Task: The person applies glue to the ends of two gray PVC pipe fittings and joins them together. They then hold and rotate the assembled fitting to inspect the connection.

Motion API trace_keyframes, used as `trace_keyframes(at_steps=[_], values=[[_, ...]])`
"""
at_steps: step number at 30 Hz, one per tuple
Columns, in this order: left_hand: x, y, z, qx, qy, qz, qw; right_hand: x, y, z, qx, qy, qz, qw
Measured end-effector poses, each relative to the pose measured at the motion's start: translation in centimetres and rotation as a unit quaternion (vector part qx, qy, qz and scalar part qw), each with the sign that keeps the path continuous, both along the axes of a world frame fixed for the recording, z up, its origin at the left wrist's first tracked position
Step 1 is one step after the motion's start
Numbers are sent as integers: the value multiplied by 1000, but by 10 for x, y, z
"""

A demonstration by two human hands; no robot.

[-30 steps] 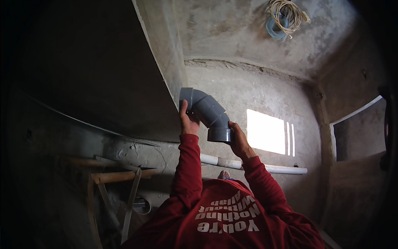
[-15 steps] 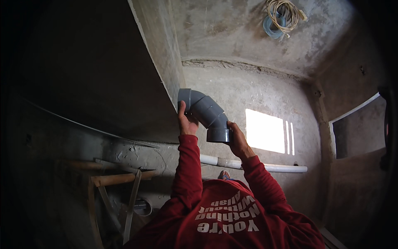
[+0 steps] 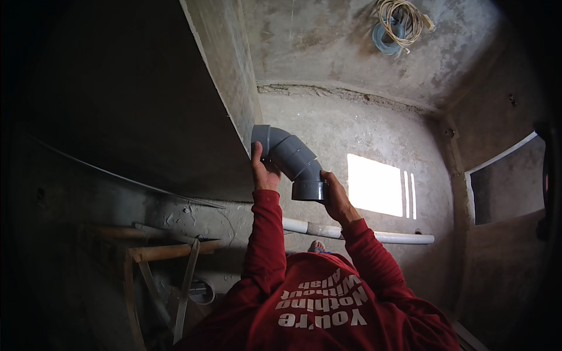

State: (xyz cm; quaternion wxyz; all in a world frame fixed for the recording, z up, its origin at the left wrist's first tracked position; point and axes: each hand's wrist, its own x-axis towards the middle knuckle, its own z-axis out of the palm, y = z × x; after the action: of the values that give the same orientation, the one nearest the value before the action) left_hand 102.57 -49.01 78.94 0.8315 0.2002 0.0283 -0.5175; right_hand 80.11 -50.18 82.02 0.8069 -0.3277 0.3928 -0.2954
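Both my hands hold up a grey plastic pipe fitting (image 3: 293,157), made of two joined elbows, in front of my chest. My left hand (image 3: 264,169) grips its upper left socket, with the thumb along the outer side. Around the lower right socket, my right hand (image 3: 336,198) is closed, its fingers partly hidden behind the fitting. The fitting's lower socket opening faces down toward me. Its upper left end is close to the edge of a concrete wall (image 3: 225,76); whether they touch I cannot tell.
A long white pipe (image 3: 404,237) lies across the concrete floor (image 3: 310,123) near my foot (image 3: 317,246). To the left stands a wooden frame (image 3: 170,253) with a bucket (image 3: 202,291) beside it. Coiled cable and hose (image 3: 404,23) are at the far right. Bright light (image 3: 374,184) falls on the floor.
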Motion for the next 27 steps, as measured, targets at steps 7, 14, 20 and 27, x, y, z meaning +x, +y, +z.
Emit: trace_keyframes(at_steps=[7,14,20,27], values=[[1,0,1,16,-12,-1,1000,0,-1,3,-2,4,10,1000],[-1,-1,6,11,-4,4,1000,2,0,9,-5,17,4,1000],[-2,-1,7,20,3,5,1000,1,2,15,-11,16,17,1000],[0,-2,6,21,2,0,1000,2,-3,6,-9,17,13,1000]])
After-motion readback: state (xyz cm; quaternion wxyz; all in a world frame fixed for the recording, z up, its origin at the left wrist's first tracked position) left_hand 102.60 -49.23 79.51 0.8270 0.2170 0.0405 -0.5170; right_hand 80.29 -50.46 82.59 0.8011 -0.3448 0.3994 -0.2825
